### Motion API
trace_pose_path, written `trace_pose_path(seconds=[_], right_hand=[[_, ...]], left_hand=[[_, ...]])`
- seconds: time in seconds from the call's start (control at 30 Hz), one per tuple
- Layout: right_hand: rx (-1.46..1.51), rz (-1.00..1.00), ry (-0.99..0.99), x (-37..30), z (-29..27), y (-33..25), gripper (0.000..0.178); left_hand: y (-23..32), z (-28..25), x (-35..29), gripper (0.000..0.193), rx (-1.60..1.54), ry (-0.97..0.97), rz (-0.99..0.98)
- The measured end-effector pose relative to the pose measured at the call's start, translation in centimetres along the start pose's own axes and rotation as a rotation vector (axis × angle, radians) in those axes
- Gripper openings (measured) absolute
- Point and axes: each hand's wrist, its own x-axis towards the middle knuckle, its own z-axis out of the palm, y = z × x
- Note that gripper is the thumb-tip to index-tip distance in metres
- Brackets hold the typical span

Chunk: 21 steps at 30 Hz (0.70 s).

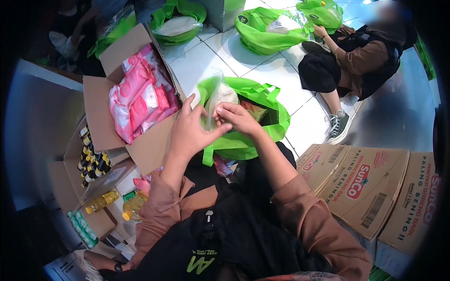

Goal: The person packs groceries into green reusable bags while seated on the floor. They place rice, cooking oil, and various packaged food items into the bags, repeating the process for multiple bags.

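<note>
A green carrier bag (282,119) stands open on the floor in front of me. Inside it rests a clear plastic bag of white grains (225,95) that looks like rice, beside a red and orange packet (253,111). At the left of the grain bag is my left hand (191,131), thumb and fingers spread with nothing in them. My right hand (236,119) is over the carrier bag's opening, its thumb and fingertips pinched together in front of the grain bag. Whatever lies between those fingertips is too small to make out.
An open carton (101,114) of pink packs (136,100) is at my left, above dark yellow-capped bottles (93,159) and oil bottles (102,201). Closed cartons (368,192) stand at right. Farther off are green bags (251,40) and a seated person (375,58).
</note>
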Motion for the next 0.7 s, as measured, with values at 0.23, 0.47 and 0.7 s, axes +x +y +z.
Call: trace_pose_path(seconds=[0.23, 0.47, 0.7], right_hand=[[-0.783, 0.351, -0.048, -5.0, -4.3, 0.7, 0.059], [-0.971, 0.659, -0.670, -8.8, 4.4, -4.4, 0.085], [-0.536, 0.733, 0.001, -5.8, -2.0, -2.1, 0.070]], left_hand=[[1.3, 0.1, 1.9, 0.017, 0.181, 0.252, 0.071], [-0.1, 1.5, 5.5, 0.010, 0.303, 0.567, 0.069], [-1.2, 1.9, 4.5, 0.015, 0.323, 0.640, 0.121]])
